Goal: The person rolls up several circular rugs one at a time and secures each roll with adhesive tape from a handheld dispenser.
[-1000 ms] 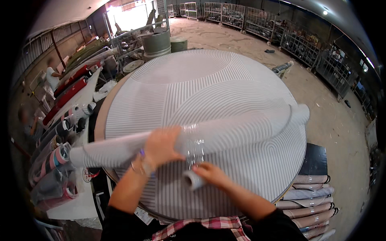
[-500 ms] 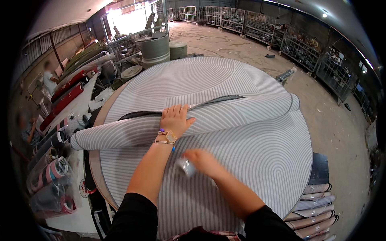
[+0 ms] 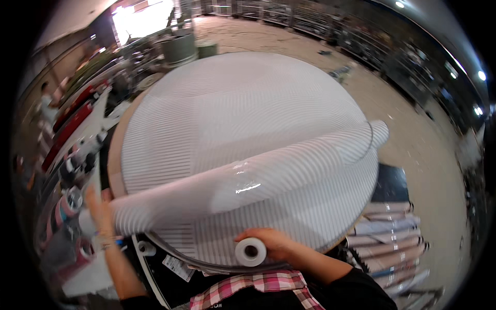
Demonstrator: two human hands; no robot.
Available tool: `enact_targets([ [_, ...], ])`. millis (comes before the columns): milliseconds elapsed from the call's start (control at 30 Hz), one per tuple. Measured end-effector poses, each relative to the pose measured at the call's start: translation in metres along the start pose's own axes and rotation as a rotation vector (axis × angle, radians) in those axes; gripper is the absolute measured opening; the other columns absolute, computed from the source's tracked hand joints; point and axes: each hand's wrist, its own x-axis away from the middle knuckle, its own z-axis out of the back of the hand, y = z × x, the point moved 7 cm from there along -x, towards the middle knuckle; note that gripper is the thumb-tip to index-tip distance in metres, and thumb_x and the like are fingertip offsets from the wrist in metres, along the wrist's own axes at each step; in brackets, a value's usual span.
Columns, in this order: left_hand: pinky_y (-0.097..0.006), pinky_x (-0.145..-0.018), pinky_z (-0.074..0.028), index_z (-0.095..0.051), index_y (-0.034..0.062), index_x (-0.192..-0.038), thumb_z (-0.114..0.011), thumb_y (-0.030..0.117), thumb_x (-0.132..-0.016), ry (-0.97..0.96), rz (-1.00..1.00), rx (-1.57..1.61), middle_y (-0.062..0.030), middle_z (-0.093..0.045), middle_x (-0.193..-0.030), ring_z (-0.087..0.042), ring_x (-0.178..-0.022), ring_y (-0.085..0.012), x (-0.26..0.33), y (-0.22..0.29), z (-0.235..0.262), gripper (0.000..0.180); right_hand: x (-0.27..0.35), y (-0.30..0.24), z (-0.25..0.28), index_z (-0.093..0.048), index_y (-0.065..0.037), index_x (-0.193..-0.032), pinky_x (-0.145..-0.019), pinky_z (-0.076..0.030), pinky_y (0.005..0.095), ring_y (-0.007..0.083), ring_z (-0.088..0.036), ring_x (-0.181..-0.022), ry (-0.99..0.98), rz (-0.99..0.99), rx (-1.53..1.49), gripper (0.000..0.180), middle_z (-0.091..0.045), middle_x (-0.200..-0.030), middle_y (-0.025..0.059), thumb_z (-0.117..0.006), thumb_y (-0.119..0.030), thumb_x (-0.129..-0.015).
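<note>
Head view, and my right hand (image 3: 275, 244) grips a hollow-cored white roll of tape (image 3: 250, 261), low over a flat, round grey-and-white striped rug (image 3: 243, 85). Across that lies a long, rolled-up striped rug (image 3: 305, 160), glossy mid-length; my blurred left hand (image 3: 101, 211) is at its left end, gripping or not, I can't tell.

Left hand (image 3: 99, 211) moved along rolled rug (image 3: 253, 178) to left end; right hand (image 3: 271, 242), tape roll (image 3: 242, 254) nearer body.
</note>
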Motion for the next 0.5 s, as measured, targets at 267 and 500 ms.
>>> enact_targets([
  [267, -0.043, -0.076, -0.044, -0.057, -0.0109, -0.096, -0.050, 0.031, -0.086, -0.570, 0.620, 0.029, -0.0295, -0.060, -0.092, -0.058, -0.087, -0.0392, 0.048, -0.290, -0.055, 0.044, 0.028, 0.056, 0.016, -0.038, -0.007, -0.136, -0.075, -0.047, 0.0288, 0.0137, -0.055, -0.090, 0.118, 0.282, -0.054, 0.054, -0.055, -0.104, 0.0054, -0.054, -0.025, -0.087],
  [500, -0.042, -0.074, -0.045, -0.058, -0.0096, -0.095, -0.050, 0.031, -0.087, -0.386, 0.461, 0.377, -0.0259, -0.060, -0.089, -0.059, -0.085, -0.0356, 0.079, -0.066, -0.007, 0.042, -0.017, 0.079, 0.054, -0.059, -0.004, -0.095, -0.067, -0.049, 0.0342, 0.0187, -0.060, -0.076, -0.205, 0.768, 0.035, 0.021, -0.061, -0.085, 0.0056, -0.060, -0.014, -0.076],
])
